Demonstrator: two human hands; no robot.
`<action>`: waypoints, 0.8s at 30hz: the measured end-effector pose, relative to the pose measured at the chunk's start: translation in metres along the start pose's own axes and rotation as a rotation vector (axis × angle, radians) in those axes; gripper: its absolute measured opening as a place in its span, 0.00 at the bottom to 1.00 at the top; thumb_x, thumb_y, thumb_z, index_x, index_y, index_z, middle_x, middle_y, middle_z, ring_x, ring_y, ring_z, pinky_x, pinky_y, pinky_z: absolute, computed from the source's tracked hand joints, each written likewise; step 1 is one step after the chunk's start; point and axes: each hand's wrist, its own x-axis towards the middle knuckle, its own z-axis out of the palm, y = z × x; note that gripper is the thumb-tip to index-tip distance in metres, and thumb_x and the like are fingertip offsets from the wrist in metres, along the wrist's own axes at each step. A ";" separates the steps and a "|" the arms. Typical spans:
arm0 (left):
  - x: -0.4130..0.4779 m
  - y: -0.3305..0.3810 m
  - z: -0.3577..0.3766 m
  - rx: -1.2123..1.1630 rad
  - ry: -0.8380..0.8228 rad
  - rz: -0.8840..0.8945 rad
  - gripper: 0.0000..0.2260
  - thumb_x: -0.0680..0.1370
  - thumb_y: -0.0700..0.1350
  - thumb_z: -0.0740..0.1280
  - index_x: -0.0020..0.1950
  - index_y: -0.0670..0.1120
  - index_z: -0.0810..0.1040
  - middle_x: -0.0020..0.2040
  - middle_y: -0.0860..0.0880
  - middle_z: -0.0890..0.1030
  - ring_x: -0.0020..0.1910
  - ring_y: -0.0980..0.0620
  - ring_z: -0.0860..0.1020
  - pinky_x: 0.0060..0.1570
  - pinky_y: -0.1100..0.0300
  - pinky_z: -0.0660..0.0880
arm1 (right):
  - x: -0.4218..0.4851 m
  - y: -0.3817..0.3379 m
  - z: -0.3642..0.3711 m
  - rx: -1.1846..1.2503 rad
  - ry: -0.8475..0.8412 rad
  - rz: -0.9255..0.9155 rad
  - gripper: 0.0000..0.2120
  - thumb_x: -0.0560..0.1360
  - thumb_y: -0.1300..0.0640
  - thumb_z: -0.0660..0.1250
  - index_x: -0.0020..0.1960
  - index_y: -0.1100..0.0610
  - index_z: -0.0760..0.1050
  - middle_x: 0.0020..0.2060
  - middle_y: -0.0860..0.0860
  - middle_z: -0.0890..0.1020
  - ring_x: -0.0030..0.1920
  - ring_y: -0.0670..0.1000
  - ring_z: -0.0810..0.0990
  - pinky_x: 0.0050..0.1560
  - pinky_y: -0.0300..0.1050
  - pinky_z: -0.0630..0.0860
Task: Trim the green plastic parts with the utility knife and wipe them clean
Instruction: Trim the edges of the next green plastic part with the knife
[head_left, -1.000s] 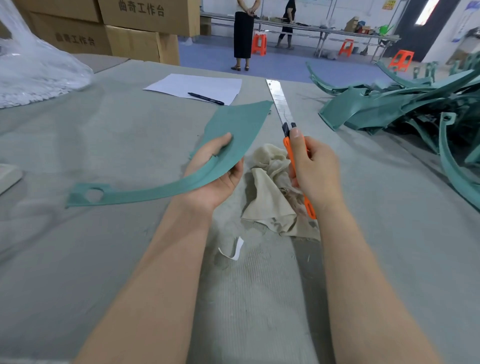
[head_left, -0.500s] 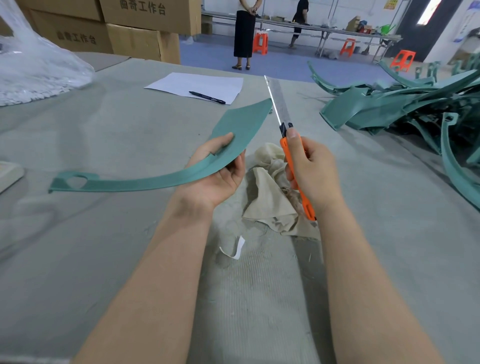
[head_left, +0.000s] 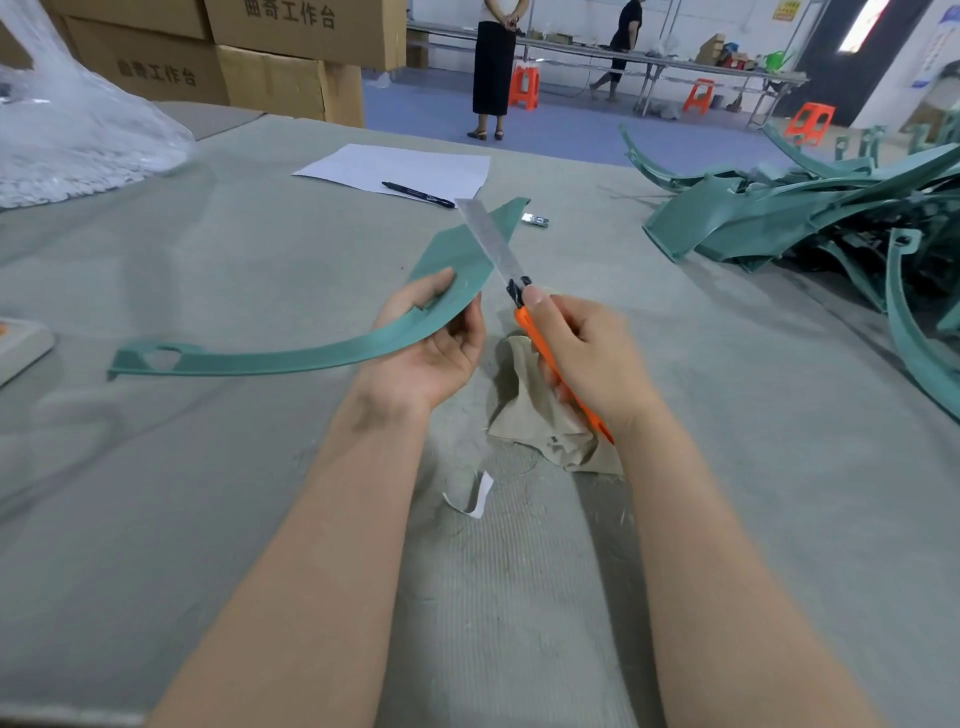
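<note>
My left hand (head_left: 434, 345) grips a long curved green plastic part (head_left: 291, 358) near its wide end, holding it above the table. The part's narrow end with a triangular hole reaches far left. My right hand (head_left: 584, 353) grips an orange utility knife (head_left: 550, 364) with its long blade (head_left: 488, 241) extended. The blade lies against the far right edge of the part's wide end. A crumpled beige cloth (head_left: 540, 415) lies on the table under my right hand.
A pile of green plastic parts (head_left: 810, 213) fills the right side. Paper (head_left: 400, 169) with a pen (head_left: 418, 195) lies at the back centre, a small blade case (head_left: 535, 220) beside it. A plastic bag (head_left: 78, 135) and cardboard boxes (head_left: 291, 57) stand back left. Two people stand beyond.
The knife blade has swung left from pointing away over the table and now meets the part's wide-end edge. The part has tilted slightly; both hands keep their grip.
</note>
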 end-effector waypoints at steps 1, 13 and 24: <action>0.001 0.001 0.000 0.001 0.011 0.012 0.07 0.77 0.37 0.66 0.39 0.41 0.76 0.34 0.47 0.80 0.33 0.53 0.79 0.27 0.65 0.76 | 0.000 -0.001 0.002 -0.025 -0.020 -0.027 0.24 0.81 0.43 0.58 0.37 0.61 0.73 0.24 0.51 0.72 0.21 0.45 0.70 0.25 0.38 0.70; 0.006 0.008 -0.006 -0.107 0.000 0.092 0.15 0.79 0.39 0.61 0.35 0.39 0.78 0.28 0.44 0.79 0.24 0.50 0.78 0.25 0.64 0.77 | -0.009 -0.024 0.015 0.038 -0.231 -0.083 0.22 0.80 0.43 0.59 0.29 0.48 0.73 0.20 0.47 0.72 0.21 0.45 0.71 0.24 0.39 0.70; 0.001 0.000 0.003 0.109 -0.014 0.080 0.03 0.77 0.39 0.67 0.44 0.45 0.76 0.37 0.50 0.79 0.31 0.55 0.77 0.29 0.68 0.76 | 0.010 -0.002 -0.010 0.074 0.252 0.047 0.13 0.82 0.47 0.55 0.42 0.48 0.72 0.31 0.48 0.75 0.32 0.50 0.75 0.36 0.49 0.77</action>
